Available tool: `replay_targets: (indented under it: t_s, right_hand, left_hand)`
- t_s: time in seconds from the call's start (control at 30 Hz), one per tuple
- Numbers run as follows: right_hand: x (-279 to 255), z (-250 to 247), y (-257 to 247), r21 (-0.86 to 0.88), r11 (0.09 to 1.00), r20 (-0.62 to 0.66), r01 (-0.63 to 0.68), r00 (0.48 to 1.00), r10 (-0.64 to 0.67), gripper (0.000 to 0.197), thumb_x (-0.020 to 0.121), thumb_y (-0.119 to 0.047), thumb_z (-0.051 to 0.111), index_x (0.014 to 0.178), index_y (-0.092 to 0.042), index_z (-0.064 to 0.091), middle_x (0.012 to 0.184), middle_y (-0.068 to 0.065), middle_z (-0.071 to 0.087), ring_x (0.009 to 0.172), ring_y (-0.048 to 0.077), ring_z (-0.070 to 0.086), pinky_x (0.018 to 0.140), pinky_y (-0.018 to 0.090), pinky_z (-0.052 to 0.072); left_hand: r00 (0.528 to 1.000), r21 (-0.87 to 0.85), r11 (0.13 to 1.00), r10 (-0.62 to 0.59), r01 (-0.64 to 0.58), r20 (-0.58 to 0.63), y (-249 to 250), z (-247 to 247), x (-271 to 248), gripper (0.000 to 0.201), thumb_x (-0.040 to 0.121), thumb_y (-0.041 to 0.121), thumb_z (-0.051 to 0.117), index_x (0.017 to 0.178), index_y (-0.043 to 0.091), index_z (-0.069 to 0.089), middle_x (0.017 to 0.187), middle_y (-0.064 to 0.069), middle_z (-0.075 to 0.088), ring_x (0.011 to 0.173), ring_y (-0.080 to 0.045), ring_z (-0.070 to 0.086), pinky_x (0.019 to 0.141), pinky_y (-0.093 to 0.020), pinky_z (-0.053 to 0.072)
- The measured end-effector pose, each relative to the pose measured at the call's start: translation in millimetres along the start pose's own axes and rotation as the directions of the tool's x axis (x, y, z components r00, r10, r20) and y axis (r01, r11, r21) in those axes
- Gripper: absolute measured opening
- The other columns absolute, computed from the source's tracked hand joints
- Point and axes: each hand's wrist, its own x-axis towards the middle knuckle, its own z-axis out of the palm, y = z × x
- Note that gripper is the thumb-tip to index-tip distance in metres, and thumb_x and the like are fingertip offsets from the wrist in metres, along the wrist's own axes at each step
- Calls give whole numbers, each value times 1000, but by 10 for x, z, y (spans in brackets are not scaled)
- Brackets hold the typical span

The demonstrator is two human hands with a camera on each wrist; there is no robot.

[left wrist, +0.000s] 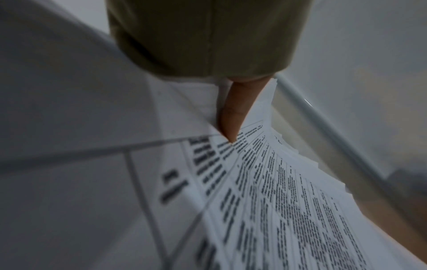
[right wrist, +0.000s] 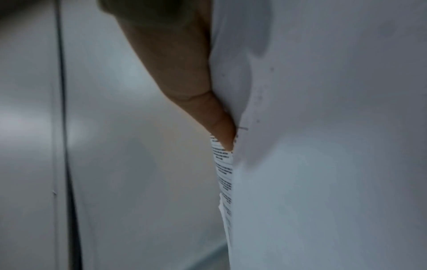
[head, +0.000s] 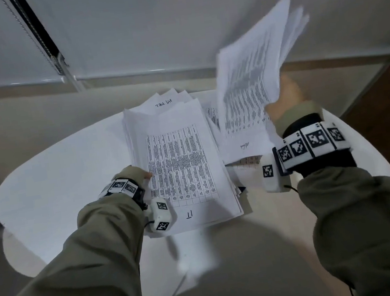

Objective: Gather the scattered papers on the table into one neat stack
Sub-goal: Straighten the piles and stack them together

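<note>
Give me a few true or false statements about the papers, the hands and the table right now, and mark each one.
1. The right hand holds a bundle lifted off the table. True.
2. The left hand is raised in the air, holding nothing. False: it rests at the left edge of the pile, a finger on the top sheet.
3. The pile's top sheet shows a printed grid. True.
4. All papers form one squared stack. False: the bundle is apart and the pile's edges fan out.
5. The table is dark wood. False: it is white.
</note>
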Motion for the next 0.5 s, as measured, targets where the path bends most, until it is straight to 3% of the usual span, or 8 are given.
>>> replay_targets:
  t_s: [0.13, 0.2, 0.23, 0.3, 0.4, 0.43, 0.5]
  right_hand:
    - [-156, -241, -403, 284, 944, 3, 167, 984, -176, 52, 84, -3, 64, 130, -15, 44, 122, 3, 59, 109, 19, 55, 88, 24, 40]
    - [-173, -182, -500, 506, 857, 86, 103, 982, -169, 59, 80, 1, 68, 132, -9, 43, 121, 2, 58, 107, 15, 55, 92, 24, 41]
    - [-159, -86, -499, 563, 825, 149, 44, 977, -153, 61, 78, 3, 69, 133, -6, 43, 121, 4, 59, 108, 15, 55, 95, 26, 42]
    - [-134, 200, -426, 509, 860, 300, -29, 943, -145, 64, 77, 2, 70, 134, -5, 43, 128, 9, 57, 116, 19, 53, 102, 31, 39]
    - [-136, 726, -210, 266, 963, 544, -33, 830, -122, 73, 79, -3, 69, 142, -9, 33, 142, 10, 46, 131, 26, 42, 110, 41, 31]
    - [-161, 893, -120, 164, 986, 603, -29, 794, -77, 76, 80, -5, 69, 144, -9, 29, 145, 10, 42, 134, 27, 39, 110, 42, 29]
    - [-238, 1171, 56, 16, 999, 670, -30, 742, 12, 81, 81, -9, 69, 147, -11, 22, 149, 11, 36, 135, 29, 36, 110, 42, 29]
  left_hand:
    - [999, -55, 998, 38, -39, -16, -29, 20, -90, 42, 98, 39, 34, 138, 32, 43, 145, -6, 42, 131, -29, 43, 110, -44, 35]
    - [999, -45, 998, 51, -51, 6, -12, 19, -103, 42, 98, 36, 37, 139, 28, 42, 145, -7, 43, 131, -29, 45, 110, -41, 37]
    - [999, -30, 999, 40, -39, 32, -9, 16, -105, 43, 98, 33, 41, 138, 19, 44, 143, -10, 45, 129, -29, 46, 109, -39, 38]
    - [998, -42, 999, 37, -35, 53, -21, 21, -125, 41, 95, 26, 46, 130, 4, 50, 136, -15, 52, 125, -31, 50, 105, -38, 40]
    - [999, -249, 968, 3, 9, 46, -112, 58, -74, 47, 85, 17, 60, 130, 7, 51, 124, -12, 60, 116, -31, 57, 100, -41, 46]
    - [997, -452, 890, -17, 52, 81, -149, 96, -47, 51, 84, 29, 63, 130, 11, 49, 121, -9, 60, 116, -28, 56, 100, -42, 46]
    - [989, -806, 575, -39, 139, 142, -229, 166, 34, 67, 83, 64, 47, 127, 13, 49, 123, -5, 55, 122, -23, 48, 106, -43, 39]
